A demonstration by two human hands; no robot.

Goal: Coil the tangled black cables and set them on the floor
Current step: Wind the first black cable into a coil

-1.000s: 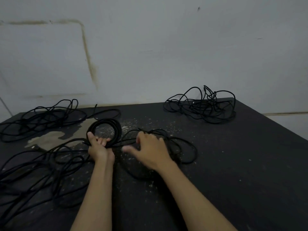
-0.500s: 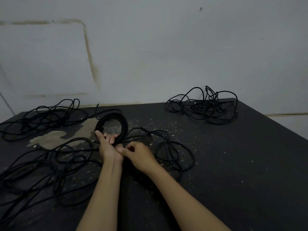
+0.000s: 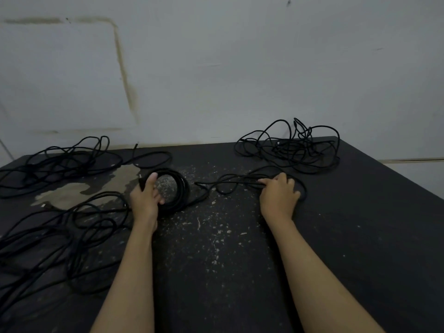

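Cables, black, lie in several heaps on the dark floor mat (image 3: 336,236). Your left hand (image 3: 144,200) holds the wound coil (image 3: 176,188) at centre-left, thumb hooked over its far-left rim, fingers curled through the middle; grip closed on the coil. The coil sits low at the mat; contact with it can't be judged. Your right hand (image 3: 278,195) is well apart to the right, fingers curled down over the loose strands (image 3: 230,183) that trail from the coil; grip closed on those strands. Tangled pile (image 3: 290,150) at far right, touching the wall (image 3: 216,68). Second tangle (image 3: 60,162) at far left. Third, larger tangle (image 3: 60,236) at near left, beside your left forearm. Mat surface scuffed with pale flecks between your arms; a worn pale patch (image 3: 72,193) left of the coil. Wall grey, with a brownish stain line at upper left
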